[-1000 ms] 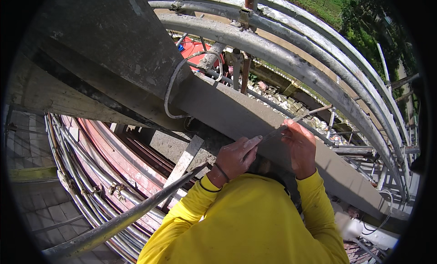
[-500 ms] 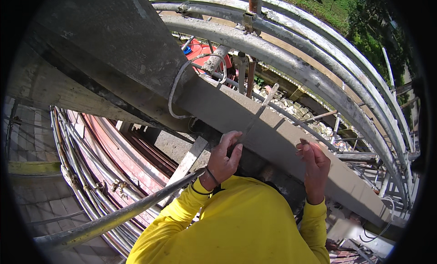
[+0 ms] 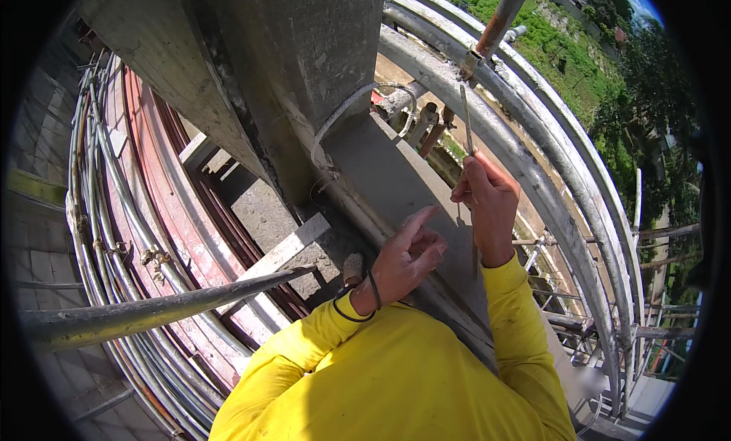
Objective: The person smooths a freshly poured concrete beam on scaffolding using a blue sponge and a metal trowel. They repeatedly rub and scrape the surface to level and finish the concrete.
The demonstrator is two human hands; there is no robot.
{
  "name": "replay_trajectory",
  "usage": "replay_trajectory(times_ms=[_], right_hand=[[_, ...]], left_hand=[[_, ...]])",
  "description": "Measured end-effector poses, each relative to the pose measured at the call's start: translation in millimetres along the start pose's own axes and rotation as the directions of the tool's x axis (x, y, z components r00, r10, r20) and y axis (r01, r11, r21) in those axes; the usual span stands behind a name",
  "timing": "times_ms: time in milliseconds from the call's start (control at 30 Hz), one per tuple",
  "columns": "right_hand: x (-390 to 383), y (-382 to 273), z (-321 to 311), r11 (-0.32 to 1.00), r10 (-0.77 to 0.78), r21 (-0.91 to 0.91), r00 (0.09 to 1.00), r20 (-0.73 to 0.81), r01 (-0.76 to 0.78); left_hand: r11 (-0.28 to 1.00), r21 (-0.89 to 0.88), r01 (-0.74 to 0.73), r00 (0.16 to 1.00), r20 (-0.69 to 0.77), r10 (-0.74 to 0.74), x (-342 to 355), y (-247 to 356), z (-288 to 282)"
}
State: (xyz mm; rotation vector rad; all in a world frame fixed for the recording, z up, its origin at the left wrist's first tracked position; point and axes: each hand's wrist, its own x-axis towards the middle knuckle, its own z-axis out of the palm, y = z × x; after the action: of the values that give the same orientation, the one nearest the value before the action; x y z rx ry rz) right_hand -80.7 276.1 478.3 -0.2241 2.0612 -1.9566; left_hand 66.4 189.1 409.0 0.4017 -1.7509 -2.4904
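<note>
My right hand (image 3: 487,201) pinches a thin, straight rod (image 3: 466,114), held upright above the grey concrete ledge (image 3: 403,175). The rod's upper end rises past the ledge against the scaffold pipes; its exact kind is not clear. My left hand (image 3: 411,260), with dark bands at the wrist, hovers over the ledge's near edge. Its index finger stretches out and the others curl loosely, with nothing between them. Both sleeves are yellow. At the ledge's far end stands a grey concrete column (image 3: 327,45), with a looped pale cable (image 3: 323,129) at its base.
Scaffold pipes (image 3: 525,148), bent by the lens, run along the right beyond the ledge, with greenery far below. A metal pipe (image 3: 175,305) juts in from the left, near a pale board (image 3: 282,247). Reddish sheets (image 3: 156,182) and bundled thin pipes lie lower left.
My view has turned, shifting the column to the right. The right hand has risen and reached forward, and the rod now shows at length. The left hand stays low near the ledge.
</note>
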Motion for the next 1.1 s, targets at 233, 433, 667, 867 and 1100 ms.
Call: replay_trajectory(times_ms=[233, 433, 667, 867, 1100], right_hand=[[31, 36, -26, 0.814, -0.218, -0.46, 0.921, 0.322, 0.354], [-25, 60, -66, 0.797, 0.003, -0.595, 0.983, 0.181, 0.107], [-7, 55, -92, 0.736, 0.029, -0.637, 0.931, 0.364, 0.227], [23, 52, -92, 0.67, -0.032, -0.617, 0.846, 0.532, 0.413], [23, 47, -78, 0.578, -0.047, -0.623, 0.784, 0.619, 0.527]], left_hand=[[0.936, 0.342, -0.079, 0.996, 0.065, 0.06, -18, -33, -53], [0.762, 0.642, 0.082, 0.979, -0.194, 0.058, -84, -100, -112], [0.804, 0.287, 0.521, 0.502, -0.864, -0.017, -203, -195, -103], [0.773, -0.331, 0.541, -0.446, -0.892, -0.069, -335, -324, -58], [0.51, -0.779, 0.364, -0.886, -0.459, -0.07, -469, -399, -21]])
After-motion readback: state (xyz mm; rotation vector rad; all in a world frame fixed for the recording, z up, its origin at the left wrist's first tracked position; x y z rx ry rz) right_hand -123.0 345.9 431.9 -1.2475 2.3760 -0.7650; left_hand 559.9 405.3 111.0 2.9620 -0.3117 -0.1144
